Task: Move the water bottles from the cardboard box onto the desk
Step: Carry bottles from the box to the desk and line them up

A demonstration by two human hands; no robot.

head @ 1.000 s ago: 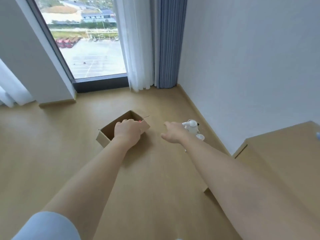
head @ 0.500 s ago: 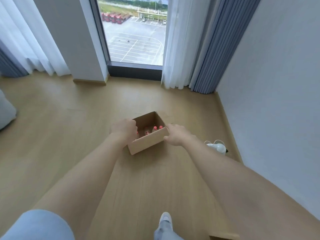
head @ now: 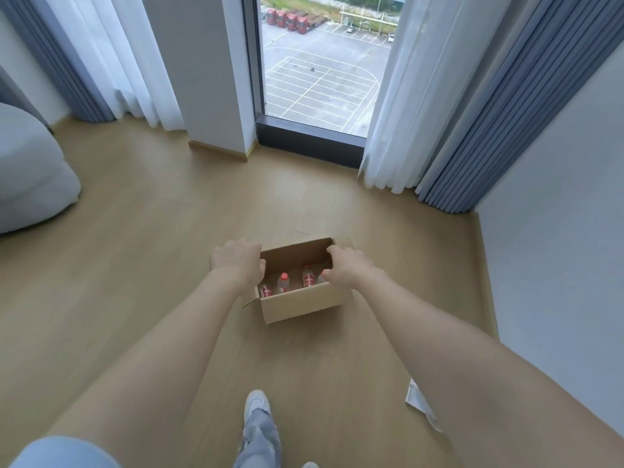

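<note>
1. Head view: an open cardboard box (head: 304, 307) sits on the wooden floor (head: 135, 265), just above the middle of the picture.
2. Inside the box stand several water bottles (head: 308, 276) with red caps and red labels, upright in a row along the near wall; one bottle (head: 283, 282) shows its cap plainly, and another at 9 o'clock within the box is partly hidden by the left forearm.
3. The left hand (head: 238, 261) rests on the box's left edge, at 9 o'clock from the bottles, fingers curled down over the rim and closed on the cardboard.
4. The right hand (head: 347, 268) is on the box's right edge, at 3 o'clock from the bottles, fingers bent over the rim and clamped on the cardboard; it covers part of the rightmost bottle.
5. Both bare forearms reach in from 7 and 5 o'clock of the picture.
6. At 6 o'clock a white shoe (head: 257, 405) and a leg in pale jeans stand on the floor.
7. At 12 o'clock a tall window (head: 317, 72) looks down on a car park, with white and blue curtains (head: 472, 106) on either side.
8. A grey cushioned seat (head: 30, 170) lies at 9 o'clock, well apart from the box.
9. A crumpled silvery sheet (head: 420, 405) lies by the wall at 4 o'clock.
</note>
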